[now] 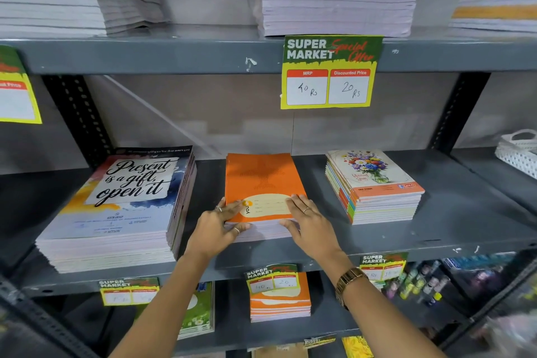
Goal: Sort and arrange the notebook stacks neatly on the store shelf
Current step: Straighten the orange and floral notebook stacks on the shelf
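Your fingers were the place to start: on your left hand they were spread and only lightly curled, the fingertips lying on the orange cover near its printed label and the thumb pressed against the front edge of the pile below. Your right hand mirrored it, fingers flat across the label's other end, thumb tucked against the page edges. Neither hand was clenched or lifting; both were loosely clamping the near end of the orange notebook stack, which I judged to be a squaring grip, meant to push the covers flush and nudge the pile straight. Whether your thumbs reached under the bottom notebook, I couldn't tell, since the hands hid that edge. The stack sat in the middle of the grey shelf, well apart from its neighbours: the tall "Present is a gift" stack on your left and the floral notebook stack on your right, whose coloured spines fanned slightly. Above, a price tag hung from the upper shelf edge.
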The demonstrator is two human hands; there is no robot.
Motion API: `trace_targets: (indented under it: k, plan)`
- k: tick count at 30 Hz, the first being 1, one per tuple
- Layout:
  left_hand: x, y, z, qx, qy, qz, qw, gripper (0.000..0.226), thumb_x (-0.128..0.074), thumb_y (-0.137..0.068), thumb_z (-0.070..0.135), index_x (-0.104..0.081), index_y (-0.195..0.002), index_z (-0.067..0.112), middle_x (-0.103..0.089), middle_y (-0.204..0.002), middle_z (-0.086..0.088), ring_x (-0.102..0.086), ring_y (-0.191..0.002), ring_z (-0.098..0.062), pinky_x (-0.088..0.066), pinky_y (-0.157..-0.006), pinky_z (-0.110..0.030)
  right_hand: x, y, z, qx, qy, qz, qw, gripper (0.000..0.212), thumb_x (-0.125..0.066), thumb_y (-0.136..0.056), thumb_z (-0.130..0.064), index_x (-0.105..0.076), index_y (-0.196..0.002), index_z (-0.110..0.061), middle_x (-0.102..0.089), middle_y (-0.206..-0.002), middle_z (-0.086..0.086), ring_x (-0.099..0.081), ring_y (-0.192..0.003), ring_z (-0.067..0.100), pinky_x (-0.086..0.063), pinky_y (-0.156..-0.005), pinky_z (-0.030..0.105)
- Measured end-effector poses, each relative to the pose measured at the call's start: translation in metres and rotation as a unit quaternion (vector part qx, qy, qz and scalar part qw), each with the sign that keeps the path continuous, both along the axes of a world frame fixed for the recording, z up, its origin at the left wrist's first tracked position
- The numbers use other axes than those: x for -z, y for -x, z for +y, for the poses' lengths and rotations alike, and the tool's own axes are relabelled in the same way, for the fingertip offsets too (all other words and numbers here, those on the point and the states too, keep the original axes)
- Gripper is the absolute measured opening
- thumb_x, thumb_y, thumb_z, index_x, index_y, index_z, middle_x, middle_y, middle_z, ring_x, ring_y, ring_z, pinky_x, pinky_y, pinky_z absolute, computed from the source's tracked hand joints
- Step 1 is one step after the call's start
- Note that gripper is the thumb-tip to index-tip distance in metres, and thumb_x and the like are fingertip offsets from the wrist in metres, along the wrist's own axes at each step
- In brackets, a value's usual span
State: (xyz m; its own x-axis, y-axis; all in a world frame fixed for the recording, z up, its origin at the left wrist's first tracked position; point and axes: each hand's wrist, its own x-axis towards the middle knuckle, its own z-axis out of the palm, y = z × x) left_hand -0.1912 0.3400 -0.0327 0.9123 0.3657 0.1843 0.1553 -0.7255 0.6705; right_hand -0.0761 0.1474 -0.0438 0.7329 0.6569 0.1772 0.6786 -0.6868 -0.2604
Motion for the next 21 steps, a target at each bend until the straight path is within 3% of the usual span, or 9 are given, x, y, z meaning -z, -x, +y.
trace_targets:
  k: [4, 6, 8, 10, 12, 14, 16, 21]
  plan:
    - [0.004, 0.003, -0.004, 0.000, -0.096, 0.011, 0.995, 0.056, -0.058, -0.084, 0.041, -0.043, -0.134, 0.022, -0.042, -0.146, 0.001, -0.024, -0.141, -0.022, -0.035, -0.109, -0.047, 0.007, -0.001, 0.000, 0.001, 0.000, 0.003, 1.000, 0.078, -0.010, -0.084, -0.065, -0.020, -0.148, -0.023, -0.020, -0.158, -0.003, -0.011, -0.147, 0.018, -0.027, -0.115, 0.036]
    - [0.003, 0.006, -0.007, -0.002, -0.155, 0.034, 0.987, 0.061, -0.042, -0.085, 0.054, -0.036, -0.138, 0.025, -0.037, -0.149, 0.002, -0.021, -0.142, -0.022, -0.038, -0.107, -0.046, 0.007, -0.002, 0.000, -0.005, 0.010, -0.008, 1.000, 0.070, -0.015, -0.090, -0.060, -0.017, -0.149, -0.022, -0.018, -0.159, -0.002, -0.009, -0.147, 0.018, -0.020, -0.117, 0.036]
    - [0.001, 0.008, -0.012, -0.007, -0.221, 0.036, 0.975, 0.078, -0.015, -0.081, 0.068, -0.038, -0.138, 0.021, -0.039, -0.147, -0.001, -0.026, -0.140, -0.027, -0.044, -0.102, -0.046, 0.004, -0.002, -0.003, -0.021, 0.029, -0.032, 0.999, 0.082, 0.004, -0.083, -0.065, -0.016, -0.149, -0.021, -0.017, -0.159, 0.000, -0.009, -0.148, 0.019, -0.002, -0.118, 0.036]
    - [-0.004, 0.008, -0.019, 0.007, -0.303, 0.047, 0.952, 0.087, 0.001, -0.085, 0.066, -0.052, -0.127, 0.011, -0.058, -0.132, -0.009, -0.045, -0.128, -0.034, -0.051, -0.091, -0.046, 0.001, -0.002, -0.010, -0.028, 0.029, -0.062, 0.997, 0.092, 0.015, -0.077, -0.064, -0.019, -0.149, -0.018, -0.020, -0.158, 0.003, -0.012, -0.147, 0.020, 0.010, -0.114, 0.038]
    - [-0.008, 0.005, -0.030, 0.001, -0.341, 0.048, 0.939, 0.083, 0.000, -0.092, 0.055, -0.062, -0.116, 0.006, -0.068, -0.118, -0.011, -0.058, -0.116, -0.033, -0.051, -0.093, -0.039, -0.003, -0.003, -0.021, -0.010, -0.002, -0.100, 0.995, 0.072, -0.007, -0.092, -0.056, -0.030, -0.145, -0.013, -0.031, -0.154, 0.008, -0.024, -0.144, 0.025, 0.003, -0.113, 0.044]
    - [-0.014, -0.002, -0.045, 0.015, -0.333, 0.043, 0.942, 0.078, -0.001, -0.094, 0.051, -0.058, -0.119, 0.004, -0.064, -0.122, -0.013, -0.057, -0.116, -0.033, -0.020, -0.113, -0.027, -0.005, -0.008, -0.036, 0.023, -0.039, -0.148, 0.988, 0.053, -0.046, -0.095, -0.039, -0.044, -0.138, -0.008, -0.044, -0.146, 0.012, -0.038, -0.137, 0.029, -0.011, -0.111, 0.049]
    - [-0.018, -0.013, -0.058, 0.018, -0.334, 0.020, 0.942, 0.074, -0.003, -0.095, 0.048, -0.054, -0.123, 0.003, -0.059, -0.128, -0.016, -0.054, -0.119, -0.035, 0.001, -0.114, -0.028, -0.007, -0.017, -0.050, 0.057, -0.059, -0.164, 0.983, 0.054, -0.059, -0.090, -0.030, -0.046, -0.136, -0.005, -0.046, -0.144, 0.013, -0.040, -0.135, 0.030, -0.016, -0.111, 0.047]
    - [-0.027, -0.049, -0.099, 0.036, -0.350, -0.010, 0.936, 0.072, -0.002, -0.096, 0.044, -0.056, -0.122, 0.004, -0.060, -0.127, -0.014, -0.054, -0.120, -0.032, -0.017, -0.115, -0.035, -0.011, -0.047, -0.096, 0.113, -0.073, -0.154, 0.979, 0.055, -0.052, -0.094, -0.027, -0.036, -0.141, -0.003, -0.037, -0.150, 0.013, -0.030, -0.141, 0.027, -0.010, -0.117, 0.037]
